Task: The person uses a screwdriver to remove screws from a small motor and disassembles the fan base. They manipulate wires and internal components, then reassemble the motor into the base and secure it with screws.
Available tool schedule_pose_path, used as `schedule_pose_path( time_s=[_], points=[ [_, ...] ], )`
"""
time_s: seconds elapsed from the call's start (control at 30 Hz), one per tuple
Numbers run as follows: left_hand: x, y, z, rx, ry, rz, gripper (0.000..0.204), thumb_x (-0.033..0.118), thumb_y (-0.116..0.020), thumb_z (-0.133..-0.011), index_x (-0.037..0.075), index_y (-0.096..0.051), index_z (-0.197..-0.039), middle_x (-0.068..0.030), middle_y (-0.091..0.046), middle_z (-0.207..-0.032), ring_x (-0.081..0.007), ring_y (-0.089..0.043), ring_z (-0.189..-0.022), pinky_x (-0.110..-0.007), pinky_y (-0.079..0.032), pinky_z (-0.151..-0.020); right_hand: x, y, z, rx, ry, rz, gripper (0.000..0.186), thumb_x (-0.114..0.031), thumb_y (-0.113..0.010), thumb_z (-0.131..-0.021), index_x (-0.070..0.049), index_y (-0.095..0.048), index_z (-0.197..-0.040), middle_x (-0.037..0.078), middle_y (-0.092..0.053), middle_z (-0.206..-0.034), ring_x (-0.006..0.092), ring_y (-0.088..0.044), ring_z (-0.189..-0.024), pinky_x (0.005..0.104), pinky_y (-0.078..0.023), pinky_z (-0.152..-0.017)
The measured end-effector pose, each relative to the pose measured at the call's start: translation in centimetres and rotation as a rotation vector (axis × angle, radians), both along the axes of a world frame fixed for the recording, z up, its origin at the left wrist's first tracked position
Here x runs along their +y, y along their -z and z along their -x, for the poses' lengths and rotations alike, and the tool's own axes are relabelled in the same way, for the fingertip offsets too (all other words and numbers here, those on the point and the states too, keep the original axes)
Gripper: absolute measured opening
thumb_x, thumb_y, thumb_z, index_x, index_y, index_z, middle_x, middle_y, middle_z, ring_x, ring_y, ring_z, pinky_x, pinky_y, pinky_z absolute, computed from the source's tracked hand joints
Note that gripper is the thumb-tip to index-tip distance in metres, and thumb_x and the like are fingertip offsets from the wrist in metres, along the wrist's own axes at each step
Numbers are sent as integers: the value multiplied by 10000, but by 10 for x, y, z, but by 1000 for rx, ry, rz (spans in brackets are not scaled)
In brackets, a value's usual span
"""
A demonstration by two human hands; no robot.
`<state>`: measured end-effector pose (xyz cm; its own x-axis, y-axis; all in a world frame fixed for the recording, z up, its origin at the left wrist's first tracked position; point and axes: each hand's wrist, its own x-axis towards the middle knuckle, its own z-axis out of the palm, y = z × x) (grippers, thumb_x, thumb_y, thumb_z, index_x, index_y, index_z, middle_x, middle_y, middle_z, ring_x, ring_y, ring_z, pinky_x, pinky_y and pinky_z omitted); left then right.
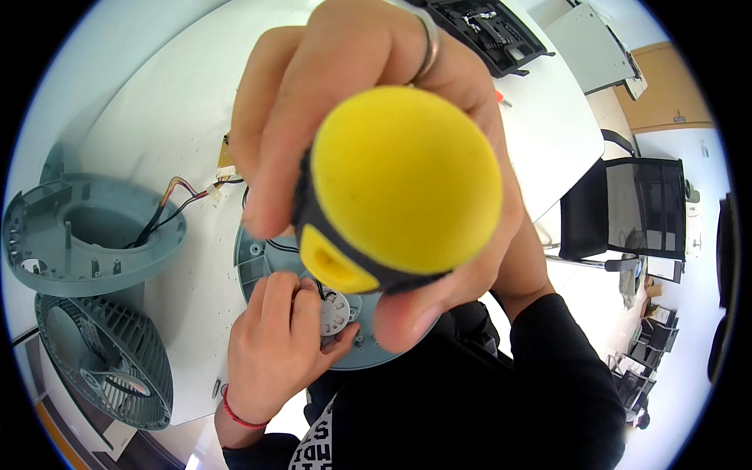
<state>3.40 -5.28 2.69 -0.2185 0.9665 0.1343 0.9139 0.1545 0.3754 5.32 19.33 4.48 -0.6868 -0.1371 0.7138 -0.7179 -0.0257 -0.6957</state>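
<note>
Close to the camera, my right hand point(352, 59) is wrapped round the black and yellow handle of a screwdriver point(407, 176), seen end-on. Its shaft and tip are hidden behind the handle and hand. Lower down, my left hand point(274, 337) has its fingers and thumb closed round a small round silver motor point(335, 315). That motor sits over a round grey-green plastic base point(249, 251) at the table's near edge. A black wire runs to the motor past my left fingertips. The screwdriver handle covers much of the base.
At the left stand a grey-green ring-shaped housing point(149, 270) with wires and a slatted housing point(149, 360). A yellow part point(225, 160) joins those wires. A small metal bit point(216, 388) lies on the white table point(192, 345). A black tool case point(493, 35) is at the back; right, a chair point(627, 207).
</note>
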Motion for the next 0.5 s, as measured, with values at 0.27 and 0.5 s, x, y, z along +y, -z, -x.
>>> schedule_pose_path(
  time_s=[0.27, 0.5],
  points=[
    [-7, 6, 2, -77, -19, -22, 559, 192, -914, -632, -60, -616, -1032, -153, -553, -1000, -299, -613, -836, -348, -550, -649, 1, 3, 6, 39, 12, -34, 698, -411, -944, -675, -116, -530, -1153, 84, -549, -961, 158, -562, -786, 276, -473, -622],
    [-16, 1, 27, -320, -37, -138, 630, 276, -958, -590, 26, -662, -1087, -128, -619, -1023, -296, -642, -861, -373, -553, -679, 4, -4, 11, 132, 84, -130, 719, -416, -949, -657, -115, -526, -1154, 83, -549, -936, 153, -559, -754, 273, -470, -585]
  ],
)
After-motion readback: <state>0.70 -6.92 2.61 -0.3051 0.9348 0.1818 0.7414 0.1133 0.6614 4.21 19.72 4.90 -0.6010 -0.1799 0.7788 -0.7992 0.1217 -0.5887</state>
